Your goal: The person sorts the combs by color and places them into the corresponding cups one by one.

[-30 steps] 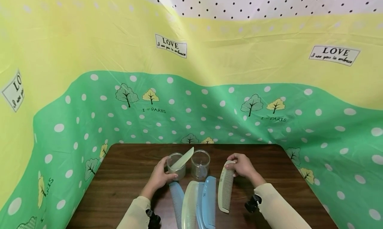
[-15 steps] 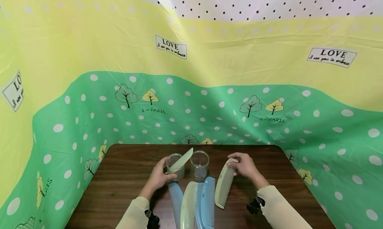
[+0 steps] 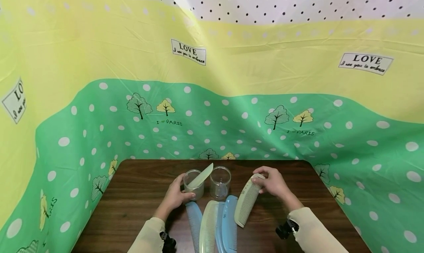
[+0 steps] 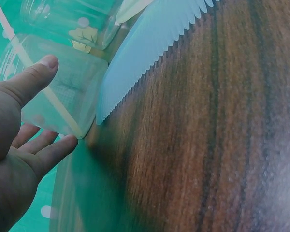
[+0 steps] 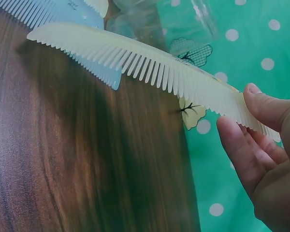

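Note:
My left hand (image 3: 175, 194) grips a clear round jar (image 3: 199, 192) near the table's back edge, thumb on the near side and fingers round the left. A pale yellow comb (image 3: 204, 175) leans inside this jar, its upper end sticking out over the rim to the right. My right hand (image 3: 273, 183) pinches another pale yellow comb (image 3: 246, 205) by one end between thumb and fingers. That comb slants down to the left, teeth toward me; in the right wrist view it is raised above the table, casting a shadow. A second clear jar (image 3: 220, 185) stands right of the first, with nothing in it.
Several combs lie side by side in front of the jars: a blue comb (image 3: 195, 220) at the left, a pale yellow comb (image 3: 208, 227) in the middle, overlapping blue combs (image 3: 230, 220) at the right. A patterned green curtain (image 3: 245, 135) hangs behind the brown table (image 3: 132, 209).
My right hand has lifted its comb slightly and swung the lower end left, toward the blue combs. The left hand and its jar stay in place.

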The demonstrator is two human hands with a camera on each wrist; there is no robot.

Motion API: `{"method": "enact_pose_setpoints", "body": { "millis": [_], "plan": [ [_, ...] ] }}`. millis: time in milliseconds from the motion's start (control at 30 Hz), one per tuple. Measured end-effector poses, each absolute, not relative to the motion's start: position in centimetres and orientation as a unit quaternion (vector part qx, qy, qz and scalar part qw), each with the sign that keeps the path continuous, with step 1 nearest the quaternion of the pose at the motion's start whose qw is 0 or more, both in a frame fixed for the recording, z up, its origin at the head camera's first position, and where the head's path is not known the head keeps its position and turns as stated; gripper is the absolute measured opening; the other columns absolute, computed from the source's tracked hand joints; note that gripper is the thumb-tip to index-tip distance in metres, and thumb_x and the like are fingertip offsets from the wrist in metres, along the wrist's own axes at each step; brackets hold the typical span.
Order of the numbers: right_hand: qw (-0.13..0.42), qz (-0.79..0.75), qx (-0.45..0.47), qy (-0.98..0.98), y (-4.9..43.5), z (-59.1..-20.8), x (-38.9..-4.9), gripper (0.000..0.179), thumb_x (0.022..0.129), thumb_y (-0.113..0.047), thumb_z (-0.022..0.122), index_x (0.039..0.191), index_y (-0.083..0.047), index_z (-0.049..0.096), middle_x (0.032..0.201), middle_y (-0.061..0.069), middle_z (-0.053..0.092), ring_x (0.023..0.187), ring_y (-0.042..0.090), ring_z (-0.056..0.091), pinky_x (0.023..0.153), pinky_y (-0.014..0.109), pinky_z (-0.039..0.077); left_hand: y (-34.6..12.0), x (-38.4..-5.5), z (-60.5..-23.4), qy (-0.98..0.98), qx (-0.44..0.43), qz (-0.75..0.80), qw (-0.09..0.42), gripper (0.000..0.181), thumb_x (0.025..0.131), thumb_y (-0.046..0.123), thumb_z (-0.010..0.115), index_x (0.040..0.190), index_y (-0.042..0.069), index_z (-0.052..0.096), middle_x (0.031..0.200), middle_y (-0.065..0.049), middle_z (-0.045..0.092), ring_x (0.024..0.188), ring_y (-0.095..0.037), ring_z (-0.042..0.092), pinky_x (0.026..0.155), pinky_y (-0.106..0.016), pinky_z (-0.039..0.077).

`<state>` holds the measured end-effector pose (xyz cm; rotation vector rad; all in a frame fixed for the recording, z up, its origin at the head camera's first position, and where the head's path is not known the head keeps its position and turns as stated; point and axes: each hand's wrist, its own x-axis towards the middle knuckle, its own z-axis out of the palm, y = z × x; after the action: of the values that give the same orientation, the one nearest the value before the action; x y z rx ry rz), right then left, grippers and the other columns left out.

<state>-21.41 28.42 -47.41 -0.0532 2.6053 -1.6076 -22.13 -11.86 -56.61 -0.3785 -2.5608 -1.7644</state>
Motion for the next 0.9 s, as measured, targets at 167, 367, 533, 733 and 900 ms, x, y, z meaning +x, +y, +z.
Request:
{"method": "enact_pose_setpoints", "body": {
  "millis": [167,367,533,733,900],
  "plan": [
    [0.033,-0.531,-0.019,0.846,28.3,-46.7,-21.2,0.027,0.092,-0.010,0.077,0.117,-0.003,0.069,0.095,0.016,0.071,0.074,0.025,0.070,0.061,0.050,0.063,-11.8,-22.1,-56.6,-0.819,-0.123,-0.561,0.007,0.084,0.078,0.011,0.091,0.149,0.003,0.046,0.146,-0.024,0.051,0.138,-0.045,0.048,0.097,-0.047,0.059],
    [0.025,-0.530,-0.032,0.847,27.9,-45.9,-21.0,0.026,0.092,-0.010,0.078,0.115,-0.005,0.069,0.094,0.016,0.071,0.075,0.026,0.070,0.060,0.046,0.064,-11.8,-22.1,-56.4,-0.821,-0.121,-0.558,0.007,0.085,0.077,0.012,0.091,0.148,0.003,0.046,0.146,-0.024,0.051,0.138,-0.045,0.048,0.097,-0.049,0.058],
    [0.012,-0.526,-0.036,0.850,27.5,-45.1,-20.7,0.027,0.092,-0.013,0.078,0.116,-0.006,0.069,0.095,0.017,0.068,0.074,0.027,0.070,0.057,0.040,0.063,-11.8,-22.1,-56.2,-0.822,-0.120,-0.557,0.004,0.085,0.078,0.012,0.091,0.149,0.003,0.045,0.147,-0.024,0.050,0.139,-0.046,0.047,0.098,-0.050,0.058],
    [0.000,-0.547,-0.039,0.836,26.7,-44.1,-20.0,0.028,0.091,-0.012,0.079,0.115,-0.003,0.068,0.096,0.018,0.068,0.071,0.027,0.069,0.057,0.041,0.064,-11.9,-22.1,-56.4,-0.824,-0.118,-0.555,0.004,0.084,0.078,0.012,0.091,0.149,0.004,0.046,0.148,-0.023,0.050,0.139,-0.046,0.047,0.098,-0.049,0.058],
    [-0.010,-0.564,-0.046,0.825,25.8,-43.3,-19.3,0.029,0.091,-0.011,0.079,0.114,0.000,0.067,0.098,0.020,0.069,0.071,0.027,0.069,0.058,0.045,0.064,-11.9,-22.0,-56.6,-0.826,-0.115,-0.552,0.005,0.084,0.078,0.012,0.091,0.149,0.004,0.046,0.147,-0.023,0.051,0.139,-0.046,0.047,0.097,-0.048,0.058]
  ]
}}
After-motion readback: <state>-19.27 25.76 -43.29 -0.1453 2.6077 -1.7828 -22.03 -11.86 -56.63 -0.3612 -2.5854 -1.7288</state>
